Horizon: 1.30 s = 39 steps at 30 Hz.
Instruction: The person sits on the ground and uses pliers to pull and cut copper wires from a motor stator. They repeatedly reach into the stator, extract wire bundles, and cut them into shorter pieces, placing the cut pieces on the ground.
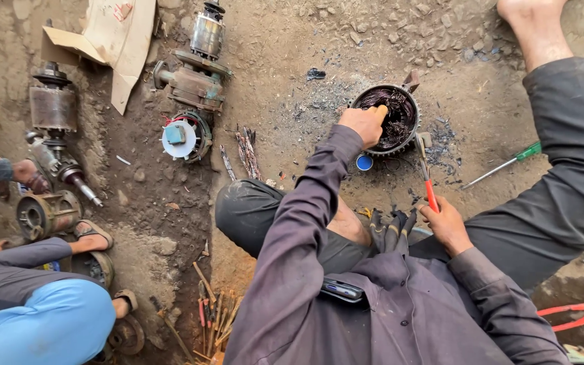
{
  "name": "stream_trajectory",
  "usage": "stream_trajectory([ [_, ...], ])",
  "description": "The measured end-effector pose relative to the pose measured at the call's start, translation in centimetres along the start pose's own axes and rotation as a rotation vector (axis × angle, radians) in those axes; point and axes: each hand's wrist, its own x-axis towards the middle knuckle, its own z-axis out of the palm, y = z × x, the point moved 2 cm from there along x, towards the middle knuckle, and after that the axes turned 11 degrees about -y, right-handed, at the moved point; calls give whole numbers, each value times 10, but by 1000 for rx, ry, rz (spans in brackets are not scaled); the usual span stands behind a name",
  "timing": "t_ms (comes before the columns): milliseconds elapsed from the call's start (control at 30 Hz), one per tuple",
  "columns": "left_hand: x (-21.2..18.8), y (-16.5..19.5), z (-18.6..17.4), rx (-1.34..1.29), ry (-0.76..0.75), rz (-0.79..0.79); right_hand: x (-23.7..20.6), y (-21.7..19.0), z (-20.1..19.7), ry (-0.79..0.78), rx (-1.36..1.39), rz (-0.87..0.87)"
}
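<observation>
The stator (392, 119) is a round metal ring with dark, burnt wire tangled inside. It sits on the dirt ground (292, 61), at about 1 o'clock from the person's chest. The left hand (365, 124) rests on the ring's rim at 9 o'clock, fingers (377, 112) curled and pressed onto the edge, tips reaching into the wire. The right hand (446, 223) is near, at 5 o'clock from the ring, fingers wrapped around the red handle of a tool (426, 172). The tool's metal tip points up and touches the ring's lower right side. A small blue cap (364, 162) lies just below the ring.
</observation>
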Motion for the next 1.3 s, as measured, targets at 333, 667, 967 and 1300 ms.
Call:
stream_trajectory([
  [333, -20, -78, -42, -636, 380, -294, 8, -4, 1, -26, 118, -32],
  [667, -6, -28, -16, -475, 109, -244, 6, -7, 7, -40, 60, 4],
  [967, -3, -10, -22, -428, 11, -285, 4, -8, 5, -35, 85, 5],
  [1300, -8, 7, -24, -583, 116, -285, 3, -8, 8, -31, 42, 4],
])
